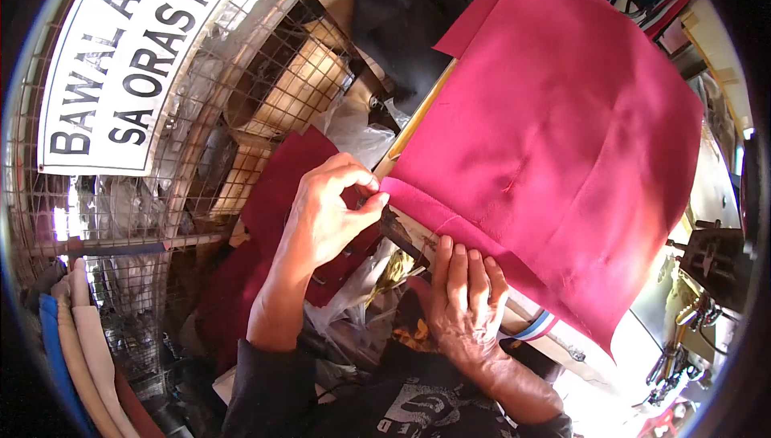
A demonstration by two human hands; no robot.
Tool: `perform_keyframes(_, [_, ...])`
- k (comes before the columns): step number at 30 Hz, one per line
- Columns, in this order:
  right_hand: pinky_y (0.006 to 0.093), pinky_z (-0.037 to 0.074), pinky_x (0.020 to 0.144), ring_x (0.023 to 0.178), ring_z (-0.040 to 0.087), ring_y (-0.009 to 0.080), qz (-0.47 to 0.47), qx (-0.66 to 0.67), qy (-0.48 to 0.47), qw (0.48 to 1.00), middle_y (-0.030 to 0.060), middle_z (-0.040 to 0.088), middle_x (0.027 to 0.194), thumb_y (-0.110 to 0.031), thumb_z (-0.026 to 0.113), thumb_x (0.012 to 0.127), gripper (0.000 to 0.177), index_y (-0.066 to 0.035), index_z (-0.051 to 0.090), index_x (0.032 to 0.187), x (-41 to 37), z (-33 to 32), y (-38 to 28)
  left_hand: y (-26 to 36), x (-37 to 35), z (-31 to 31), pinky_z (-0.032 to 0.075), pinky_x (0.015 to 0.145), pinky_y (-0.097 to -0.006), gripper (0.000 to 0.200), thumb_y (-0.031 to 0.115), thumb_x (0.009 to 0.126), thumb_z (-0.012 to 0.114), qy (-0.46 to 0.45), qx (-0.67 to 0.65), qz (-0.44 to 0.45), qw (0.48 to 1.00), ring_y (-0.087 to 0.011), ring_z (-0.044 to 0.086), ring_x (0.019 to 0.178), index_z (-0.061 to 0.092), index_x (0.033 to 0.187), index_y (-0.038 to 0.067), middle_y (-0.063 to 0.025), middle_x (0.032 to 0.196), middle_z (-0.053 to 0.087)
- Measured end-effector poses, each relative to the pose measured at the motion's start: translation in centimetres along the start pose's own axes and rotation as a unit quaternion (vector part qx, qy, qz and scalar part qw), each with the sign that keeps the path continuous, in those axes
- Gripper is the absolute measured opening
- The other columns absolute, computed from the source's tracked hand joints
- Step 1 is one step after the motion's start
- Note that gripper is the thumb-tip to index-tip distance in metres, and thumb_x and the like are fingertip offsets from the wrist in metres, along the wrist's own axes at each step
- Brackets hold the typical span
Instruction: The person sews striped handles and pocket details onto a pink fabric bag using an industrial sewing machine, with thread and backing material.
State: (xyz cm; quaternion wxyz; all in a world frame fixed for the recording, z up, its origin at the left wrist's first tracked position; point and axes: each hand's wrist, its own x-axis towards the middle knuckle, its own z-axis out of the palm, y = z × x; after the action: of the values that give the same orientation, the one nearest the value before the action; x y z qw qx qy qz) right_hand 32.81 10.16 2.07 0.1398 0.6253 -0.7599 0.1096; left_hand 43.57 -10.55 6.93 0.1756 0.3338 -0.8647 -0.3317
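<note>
A large piece of dark pink fabric (562, 133) lies spread over the work table, with its near edge folded over in a narrow strip. My left hand (333, 205) pinches the left corner of that folded edge between thumb and fingertips. Flat on the fold, near its middle, rest the fingers of my right hand (470, 297), stretched out and side by side. Some loose threads and faint creases show on the cloth. Below my left hand, more dark red fabric (281, 213) hangs or lies beside the table.
On the left stands a wire mesh screen (217, 109) with a white lettered sign (120, 69). Black material (405, 20) lies at the back. Clear plastic (353, 137) sits by the table's left edge. At right is a dark machine part (711, 257).
</note>
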Motion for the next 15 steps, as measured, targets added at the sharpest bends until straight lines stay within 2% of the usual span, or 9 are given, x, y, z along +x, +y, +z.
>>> perform_keyframes(3, [0.0482, 0.047, 0.102, 0.120, 0.050, 0.0286, -0.003, 0.003, -0.017, 1.000, 0.0135, 0.052, 0.125, -0.049, 0.062, 0.096, 0.063, -0.001, 0.061, 0.137, 0.6, -0.9, 0.0, -1.0, 0.0, 0.3, 0.052, 0.077, -0.0265, 0.018, -0.006, 0.080, 0.079, -0.019, -0.142, -0.069, 0.987, -0.0119, 0.063, 0.084, 0.065, 0.089, 0.001, -0.0033, 0.089, 0.063])
perform_keyframes(5, [0.0493, 0.046, 0.100, 0.116, 0.050, 0.0291, 0.011, 0.005, -0.029, 0.999, 0.0135, 0.052, 0.122, -0.050, 0.066, 0.092, 0.068, -0.002, 0.059, 0.140, 1.1, -1.3, -0.3, -2.0, 0.6, -0.1, 0.051, 0.080, -0.0250, 0.029, -0.007, 0.082, 0.078, -0.059, -0.147, -0.109, 0.981, -0.0085, 0.060, 0.089, 0.060, 0.100, 0.006, 0.0016, 0.095, 0.059])
perform_keyframes(7, [0.0488, 0.046, 0.098, 0.113, 0.051, 0.0297, 0.032, 0.017, -0.056, 0.998, 0.0131, 0.052, 0.120, -0.051, 0.071, 0.088, 0.074, -0.003, 0.057, 0.143, 1.7, -2.0, -0.7, -3.4, 0.9, 0.1, 0.051, 0.081, -0.0238, 0.035, -0.006, 0.081, 0.081, -0.081, -0.306, -0.179, 0.932, -0.0086, 0.060, 0.089, 0.058, 0.105, 0.007, 0.0018, 0.100, 0.058])
perform_keyframes(8, [0.0491, 0.044, 0.098, 0.111, 0.052, 0.0293, 0.027, -0.040, -0.054, 0.997, 0.0118, 0.051, 0.115, -0.055, 0.070, 0.087, 0.075, -0.012, 0.056, 0.147, 2.0, -2.0, -1.1, -3.7, 1.0, 0.1, 0.051, 0.081, -0.0246, 0.036, -0.003, 0.082, 0.082, -0.086, -0.341, -0.188, 0.917, -0.0091, 0.059, 0.089, 0.057, 0.105, 0.007, 0.0009, 0.100, 0.058])
perform_keyframes(10, [0.0495, 0.043, 0.098, 0.110, 0.052, 0.0292, 0.036, -0.050, -0.061, 0.996, 0.0116, 0.050, 0.114, -0.057, 0.069, 0.087, 0.075, -0.016, 0.056, 0.148, 2.5, -2.2, -1.7, -4.0, 1.0, 0.2, 0.051, 0.080, -0.0263, 0.037, 0.003, 0.082, 0.085, -0.098, -0.408, -0.205, 0.884, -0.0102, 0.057, 0.090, 0.056, 0.105, 0.007, -0.0008, 0.100, 0.059])
perform_keyframes(13, [0.0504, 0.042, 0.097, 0.108, 0.052, 0.0285, 0.043, -0.049, -0.067, 0.996, 0.0112, 0.050, 0.112, -0.059, 0.067, 0.088, 0.076, -0.018, 0.054, 0.150, 2.7, -2.1, -2.1, -4.2, 0.3, 0.7, 0.050, 0.084, -0.0290, 0.032, 0.005, 0.082, 0.085, -0.059, -0.396, -0.137, 0.906, -0.0123, 0.057, 0.096, 0.062, 0.103, 0.007, -0.0025, 0.106, 0.059])
perform_keyframes(15, [0.0506, 0.042, 0.097, 0.106, 0.052, 0.0272, 0.037, -0.058, -0.066, 0.995, 0.0097, 0.051, 0.110, -0.059, 0.067, 0.088, 0.077, -0.018, 0.053, 0.151, 2.8, -2.3, -2.0, -3.7, -0.3, 0.9, 0.047, 0.092, -0.0342, 0.026, 0.006, 0.082, 0.085, -0.009, -0.224, -0.034, 0.974, -0.0157, 0.055, 0.108, 0.067, 0.100, 0.006, -0.0044, 0.112, 0.056])
